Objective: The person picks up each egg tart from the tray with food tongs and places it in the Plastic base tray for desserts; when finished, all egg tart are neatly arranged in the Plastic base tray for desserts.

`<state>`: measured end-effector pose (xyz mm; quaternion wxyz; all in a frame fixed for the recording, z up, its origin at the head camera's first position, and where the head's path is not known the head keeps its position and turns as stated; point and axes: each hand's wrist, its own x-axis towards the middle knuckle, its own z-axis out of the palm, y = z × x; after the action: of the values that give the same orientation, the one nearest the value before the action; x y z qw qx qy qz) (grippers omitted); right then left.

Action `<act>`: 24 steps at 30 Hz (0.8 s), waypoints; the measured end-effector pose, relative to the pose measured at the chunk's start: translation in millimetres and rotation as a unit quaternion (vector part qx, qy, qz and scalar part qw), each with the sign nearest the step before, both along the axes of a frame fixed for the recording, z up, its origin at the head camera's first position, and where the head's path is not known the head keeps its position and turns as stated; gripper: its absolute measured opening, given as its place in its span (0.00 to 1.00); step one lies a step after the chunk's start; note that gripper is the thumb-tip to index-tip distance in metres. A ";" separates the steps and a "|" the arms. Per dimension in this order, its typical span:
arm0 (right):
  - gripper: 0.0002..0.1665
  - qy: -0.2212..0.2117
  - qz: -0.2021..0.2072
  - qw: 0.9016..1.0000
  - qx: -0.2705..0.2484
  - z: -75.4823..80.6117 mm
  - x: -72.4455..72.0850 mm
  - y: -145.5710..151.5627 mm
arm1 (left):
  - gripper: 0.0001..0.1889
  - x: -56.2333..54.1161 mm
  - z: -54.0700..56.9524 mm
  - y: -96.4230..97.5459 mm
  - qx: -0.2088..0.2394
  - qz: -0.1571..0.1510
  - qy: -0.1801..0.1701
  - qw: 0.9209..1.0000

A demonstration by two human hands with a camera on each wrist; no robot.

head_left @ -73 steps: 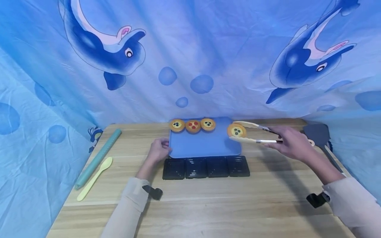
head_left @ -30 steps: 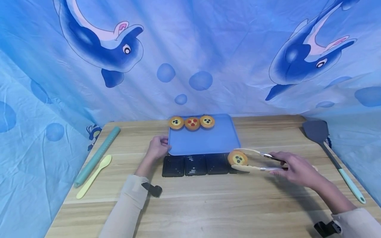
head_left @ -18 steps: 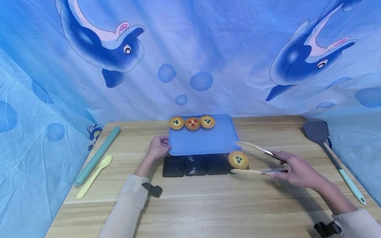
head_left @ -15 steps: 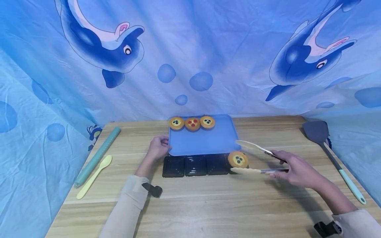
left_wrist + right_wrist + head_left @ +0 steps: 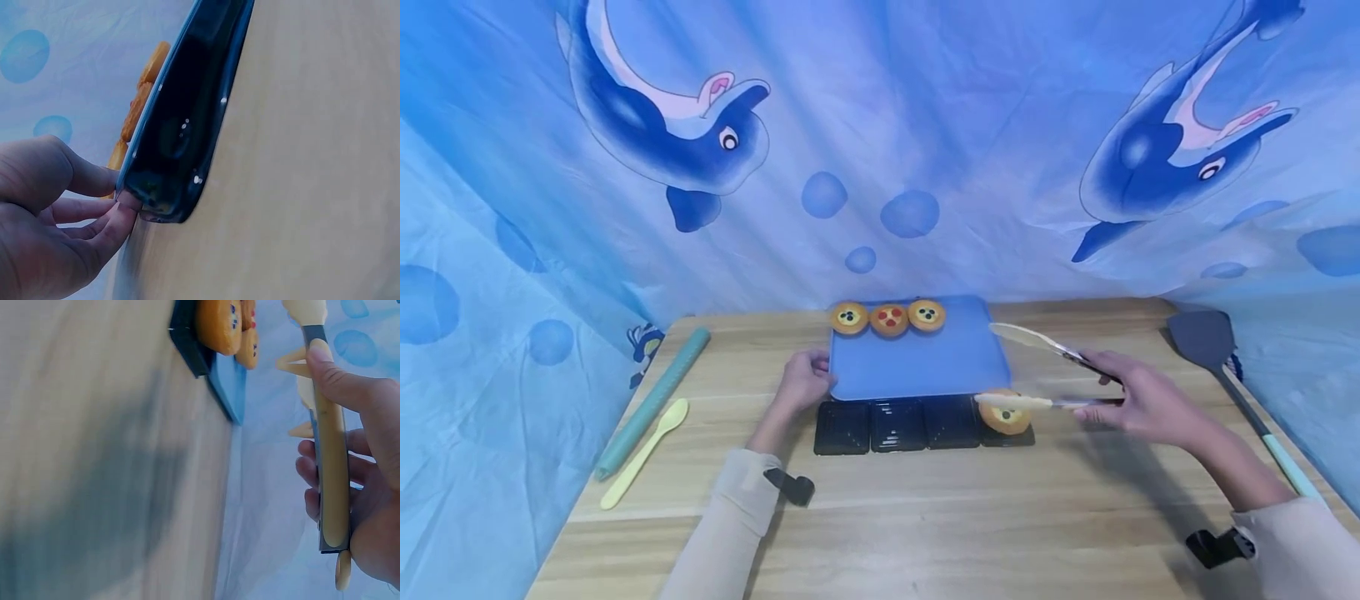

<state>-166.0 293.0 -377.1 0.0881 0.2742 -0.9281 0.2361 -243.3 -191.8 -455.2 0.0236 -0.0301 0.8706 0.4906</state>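
My left hand [image 5: 805, 382] pinches the left edge of the blue tray [image 5: 917, 367]; in the left wrist view the thumb lies on its rim and the fingers are beneath. My right hand [image 5: 1138, 400] grips tongs [image 5: 1030, 337], whose arms are spread with nothing between them. Below the tongs, an egg tart [image 5: 1009, 422] with dark toppings sits in the rightmost square of the black sectioned tray [image 5: 842, 429], partly covered by the near tong arm. At the blue tray's back left lie a dark-topped tart [image 5: 850, 318], a red-topped tart [image 5: 890, 320] and another dark-topped tart [image 5: 927, 315].
A green rolling pin [image 5: 655, 400] and a pale yellow spoon [image 5: 647, 454] lie at the left of the wooden table [image 5: 925, 525]. On the right is a dark spatula [image 5: 1206, 337] with a mint handle. A blue dolphin-print curtain [image 5: 925, 125] hangs behind.
The tongs carried the tart from the blue tray's right side to the rightmost black square. They then spread, let go of it and rose toward the back. My left hand kept its hold.
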 end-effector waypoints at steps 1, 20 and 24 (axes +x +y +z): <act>0.49 -0.002 0.000 1.000 -0.002 2.0 -4.8 -2.1 | 0.25 0.3 -0.8 -0.2 0.000 0.000 0.001 1.000; 0.55 -0.090 -0.006 0.995 0.038 11.5 -117.9 -76.5 | 0.25 3.6 2.0 2.5 0.003 0.002 -0.003 1.000; 0.54 -0.112 -0.016 0.993 0.037 5.9 -133.9 -83.7 | 0.24 2.5 3.4 1.7 0.006 0.004 0.002 1.000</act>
<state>-299.9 209.4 -371.2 -0.0229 0.2339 -0.9444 0.2298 -240.8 -190.1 -451.8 0.0195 -0.0324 0.8676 0.4958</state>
